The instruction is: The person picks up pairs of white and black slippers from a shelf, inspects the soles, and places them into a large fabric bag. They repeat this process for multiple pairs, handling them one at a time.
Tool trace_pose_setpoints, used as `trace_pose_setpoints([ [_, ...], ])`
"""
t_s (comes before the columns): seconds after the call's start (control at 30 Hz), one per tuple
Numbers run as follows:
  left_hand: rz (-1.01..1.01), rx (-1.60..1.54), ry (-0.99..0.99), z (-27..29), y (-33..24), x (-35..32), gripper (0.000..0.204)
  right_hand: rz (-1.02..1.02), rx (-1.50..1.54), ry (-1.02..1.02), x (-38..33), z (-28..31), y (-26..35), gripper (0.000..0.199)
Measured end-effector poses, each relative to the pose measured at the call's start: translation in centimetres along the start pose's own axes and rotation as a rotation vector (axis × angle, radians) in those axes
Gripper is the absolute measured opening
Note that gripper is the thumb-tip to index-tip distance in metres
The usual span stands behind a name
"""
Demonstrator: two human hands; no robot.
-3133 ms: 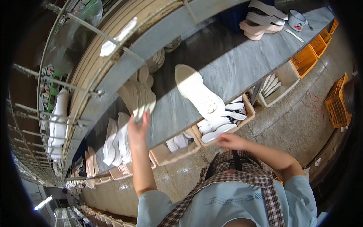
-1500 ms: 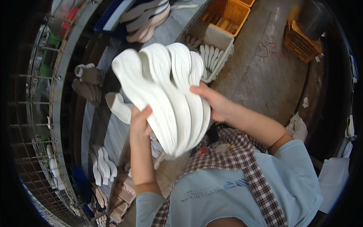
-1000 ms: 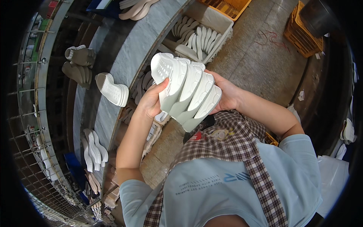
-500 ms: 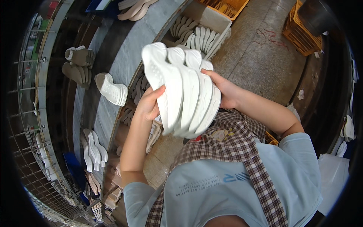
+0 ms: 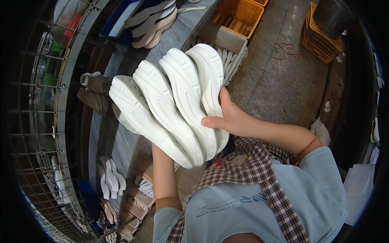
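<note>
A fanned stack of several white shoe soles (image 5: 157,91) is held up in front of me, its sidewalls and outer ends toward me. My right hand (image 5: 231,116) is closed on the right side of the stack, the thumb lying across the nearest soles. From below, my left forearm (image 5: 164,174) rises to the stack's lower left. The soles cover my left hand, so its fingers are hidden. Behind the stack's left edge, part of another pale sole (image 5: 123,119) shows near the table.
A curved grey marble-topped table (image 5: 142,56) bears beige and grey soles (image 5: 156,24), grey-brown soles (image 5: 94,95) and more white soles (image 5: 111,178). Beyond stand a pale bin (image 5: 243,44) of soles and orange crates (image 5: 239,18). Wire mesh (image 5: 36,178) borders the left.
The stack has turned and spread into a wider fan, shifting left. My left hand has gone from its near edge to behind it. My right thumb now lies across the soles.
</note>
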State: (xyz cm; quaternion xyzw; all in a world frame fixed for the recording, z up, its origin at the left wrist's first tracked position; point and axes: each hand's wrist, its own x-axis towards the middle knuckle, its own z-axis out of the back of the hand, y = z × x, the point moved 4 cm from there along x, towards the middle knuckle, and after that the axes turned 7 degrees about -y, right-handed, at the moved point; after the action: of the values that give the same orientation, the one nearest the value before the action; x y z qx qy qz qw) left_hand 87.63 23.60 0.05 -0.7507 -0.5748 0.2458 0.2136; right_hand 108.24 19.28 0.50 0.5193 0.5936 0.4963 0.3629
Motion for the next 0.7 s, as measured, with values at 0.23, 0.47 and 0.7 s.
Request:
trace_pose_setpoints([
  [0.23, -0.022, -0.057, 0.018, 0.1, -0.5, -0.2, 0.041, 0.014, -0.033, -0.011, -0.6, 0.0, 0.7, 0.105],
  [0.47, -0.056, -0.095, 0.024, -0.1, -1.1, -0.5, 0.04, 0.023, 0.03, 0.004, -0.7, 0.1, 0.1, 0.107],
  [0.7, -0.081, -0.104, 0.025, 0.1, -1.5, -0.5, 0.04, 0.045, -0.008, 0.055, 0.1, 1.6, -0.1, 0.102],
])
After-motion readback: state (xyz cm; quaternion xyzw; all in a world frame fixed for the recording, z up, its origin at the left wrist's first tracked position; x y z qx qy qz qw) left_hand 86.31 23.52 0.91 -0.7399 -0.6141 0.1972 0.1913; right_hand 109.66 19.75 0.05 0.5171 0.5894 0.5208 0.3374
